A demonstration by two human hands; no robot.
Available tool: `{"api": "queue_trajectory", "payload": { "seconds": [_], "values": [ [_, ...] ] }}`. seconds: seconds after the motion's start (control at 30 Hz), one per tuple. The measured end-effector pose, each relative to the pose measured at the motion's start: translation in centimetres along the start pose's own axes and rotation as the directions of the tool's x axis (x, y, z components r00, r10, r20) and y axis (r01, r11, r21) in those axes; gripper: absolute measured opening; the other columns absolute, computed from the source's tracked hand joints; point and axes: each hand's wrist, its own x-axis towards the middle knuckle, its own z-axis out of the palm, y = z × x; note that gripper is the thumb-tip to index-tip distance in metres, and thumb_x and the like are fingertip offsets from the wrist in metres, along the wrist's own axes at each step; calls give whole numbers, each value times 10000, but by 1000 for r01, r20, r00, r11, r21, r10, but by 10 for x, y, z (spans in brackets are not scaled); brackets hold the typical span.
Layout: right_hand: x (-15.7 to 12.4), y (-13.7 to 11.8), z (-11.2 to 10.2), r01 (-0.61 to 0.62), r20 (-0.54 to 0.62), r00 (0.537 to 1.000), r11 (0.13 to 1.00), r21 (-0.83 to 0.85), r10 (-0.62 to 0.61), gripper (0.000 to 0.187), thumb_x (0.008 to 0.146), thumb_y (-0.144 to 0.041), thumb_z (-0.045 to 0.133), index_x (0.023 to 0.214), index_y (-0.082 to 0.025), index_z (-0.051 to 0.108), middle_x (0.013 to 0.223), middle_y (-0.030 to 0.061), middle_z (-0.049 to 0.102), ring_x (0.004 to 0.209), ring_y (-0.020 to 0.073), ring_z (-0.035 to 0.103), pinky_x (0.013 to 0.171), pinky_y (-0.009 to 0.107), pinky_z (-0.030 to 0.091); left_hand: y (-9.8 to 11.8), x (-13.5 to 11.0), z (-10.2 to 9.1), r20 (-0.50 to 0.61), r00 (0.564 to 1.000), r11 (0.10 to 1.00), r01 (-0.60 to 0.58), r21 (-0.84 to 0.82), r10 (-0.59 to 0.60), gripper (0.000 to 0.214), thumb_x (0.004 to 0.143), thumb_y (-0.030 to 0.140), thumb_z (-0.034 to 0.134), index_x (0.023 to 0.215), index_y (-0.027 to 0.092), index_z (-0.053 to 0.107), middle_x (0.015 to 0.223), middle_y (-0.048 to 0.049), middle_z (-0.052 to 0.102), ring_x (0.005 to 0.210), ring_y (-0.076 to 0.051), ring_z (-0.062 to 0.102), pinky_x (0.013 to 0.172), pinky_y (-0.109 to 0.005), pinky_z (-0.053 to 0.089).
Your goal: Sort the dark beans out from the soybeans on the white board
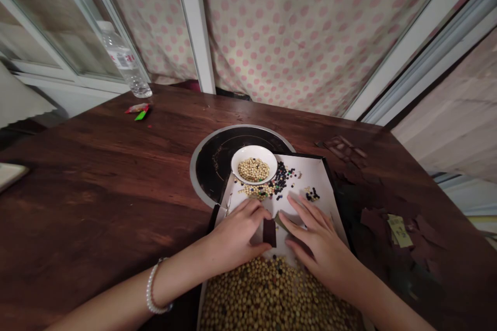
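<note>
My left hand (243,227), with a beaded bracelet on its wrist, bends its fingers and thumb around the two ends of a small dark brown rectangular piece (269,234). Over the white box (316,165), my right hand (316,235) spreads its fingers; its index fingertip touches a small olive-green slip (280,221) beside the brown piece. Many small round tan beads (272,295) fill the near part of the box. Dark beads (285,176) and pale ones lie scattered at its far end. A white bowl (235,158) of pale beads stands at the box's far left corner.
Under the bowl and box corner lies a round black plate (207,165) with a silver rim, set in the wooden table (97,181). Brown scraps (423,232) and a yellow-green label (399,231) lie at right. A water bottle (126,62) and red wrapper (136,108) are at back left.
</note>
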Motion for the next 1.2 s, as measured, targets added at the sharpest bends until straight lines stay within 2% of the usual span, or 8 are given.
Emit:
{"api": "queue_trajectory", "payload": {
  "seconds": [0.27,0.5,0.57,0.67,0.73,0.83,1.0,1.2],
  "values": [
    [0,-1,0,-36,-1,999,999,-19,36,419,938,-253,437,1355,-224,471,1540,83,206,1409,292,141,1062,530,318,1,1,-1,10,1000,1000,-1,3,1,418,679,176,752,1045,191,553,1075,-72,537,1074,-279,510,924,-445,468],
    [0,1,4,-11,-96,995,1000,10,12,402,917,-215,464,1318,-182,481,1498,131,281,1389,315,185,1049,552,322,1,1,-1,7,1000,1000,5,5,-5,420,674,188,760,1046,181,564,1080,-77,537,1091,-287,506,937,-454,461],
    [2,1,3,35,-128,991,995,91,-23,406,901,-168,466,1306,-188,475,1454,138,344,1356,306,263,1038,528,347,1,1,-1,-2,1000,1000,2,4,-2,432,670,191,759,1054,181,563,1080,-78,542,1090,-288,509,935,-452,462],
    [9,-1,-2,89,-154,987,947,308,-42,359,865,-86,457,1192,-218,520,1255,116,516,1163,247,488,936,428,454,-1,1,0,-5,1000,1000,-2,5,2,425,675,179,742,1060,180,563,1077,-83,546,1081,-288,511,925,-448,463],
    [15,-5,-5,74,-128,992,893,444,-18,264,823,-47,475,1009,-221,543,1049,77,581,968,209,569,822,369,494,-2,1,1,-8,1000,1000,-10,-5,10,416,669,179,740,1047,180,566,1071,-83,548,1071,-288,512,914,-446,465],
    [26,-10,-8,10,-41,999,831,556,16,271,739,5,492,890,-217,456,860,27,554,807,183,561,705,322,477,-3,1,1,-6,1000,1000,-14,-15,14,391,660,193,742,1014,175,575,1051,-82,552,1046,-290,514,897,-449,467],
    [37,-10,-5,12,28,999,794,608,-36,315,720,36,405,898,-223,381,810,9,501,766,171,525,680,302,429,-4,2,3,-6,1000,999,-25,40,25,423,655,221,759,1026,134,576,1042,-109,555,1041,-307,508,903,-461,460],
    [38,-9,2,-21,63,998,812,583,-20,303,742,28,372,909,-226,371,821,12,498,774,177,515,690,310,420,-3,1,5,-46,998,998,-41,39,43,389,677,255,731,1026,150,596,1025,-103,569,1035,-310,518,912,-467,454]
  ]
}}
